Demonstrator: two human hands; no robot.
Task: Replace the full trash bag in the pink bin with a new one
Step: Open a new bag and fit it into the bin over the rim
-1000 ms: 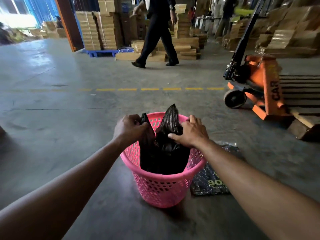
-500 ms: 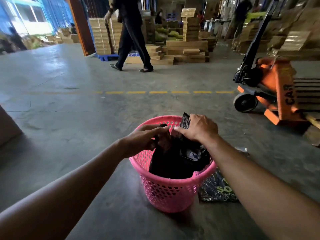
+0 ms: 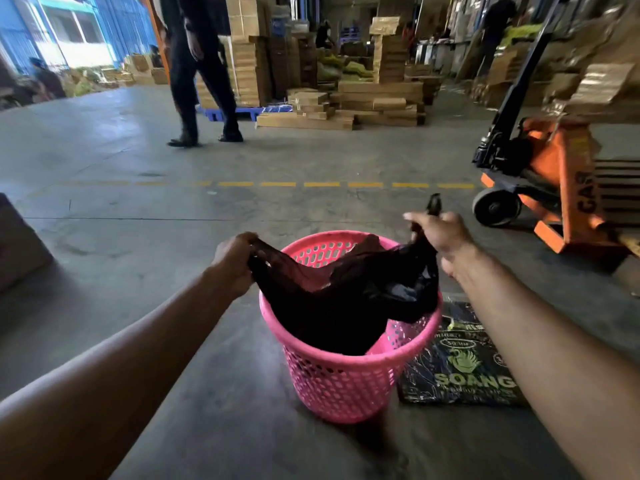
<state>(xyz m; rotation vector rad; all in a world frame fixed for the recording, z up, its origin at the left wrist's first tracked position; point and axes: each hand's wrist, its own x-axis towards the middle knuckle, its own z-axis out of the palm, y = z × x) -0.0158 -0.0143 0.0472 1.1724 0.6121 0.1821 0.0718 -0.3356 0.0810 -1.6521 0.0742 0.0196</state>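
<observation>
A pink perforated bin (image 3: pixel 346 386) stands on the concrete floor in front of me. A black trash bag (image 3: pixel 339 303) sits in it, its top stretched wide over the opening. My left hand (image 3: pixel 233 259) is closed on the bag's left edge, just outside the bin's left rim. My right hand (image 3: pixel 441 233) grips the bag's right edge above the right rim, with a tip of plastic sticking up past my fingers. The bag's lower part is hidden inside the bin.
A flat dark printed pack of bags (image 3: pixel 460 362) lies on the floor right of the bin. An orange pallet jack (image 3: pixel 554 181) stands at the right. A person (image 3: pixel 197 64) walks across ahead, before stacked cartons (image 3: pixel 377 95). A box corner (image 3: pixel 17 244) is at left.
My hands have moved apart, pulling the bag's bunched top open across the bin. The walking person has gone further left. The view has shifted slightly.
</observation>
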